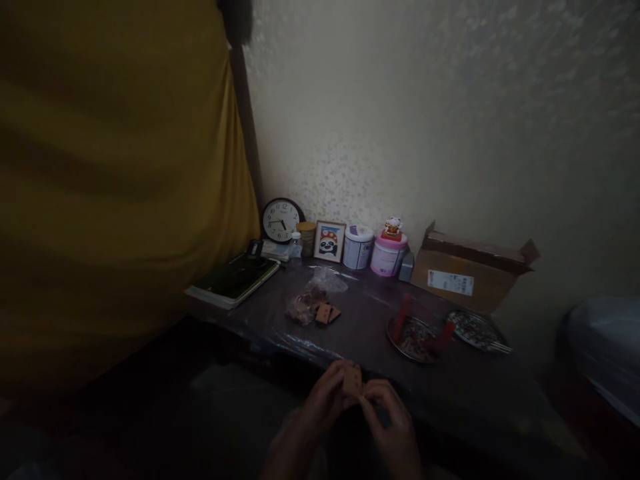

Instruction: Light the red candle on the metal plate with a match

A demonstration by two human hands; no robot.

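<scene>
Just in front of the table's near edge, my left hand point(327, 393) is closed on a small tan rectangular piece point(353, 381) with dark round marks, held up on its edge. My right hand point(390, 413) is beside it, thumb and fingers pinched together at the lower right corner of the piece. What sits between those right fingertips is too small and dark to make out. On the table beyond lie similar tan pieces point(323, 313), next to a clear plastic bag point(303, 305) with more brown pieces in it.
A round metal tray point(393, 339) with red strips and small bits stands to the right, near a second tray point(477, 330). Behind are a cardboard box point(440, 260), a pink tin point(387, 259), a white tin point(357, 248), a framed panda picture point(329, 241) and a clock point(281, 220). Books point(235, 280) lie left.
</scene>
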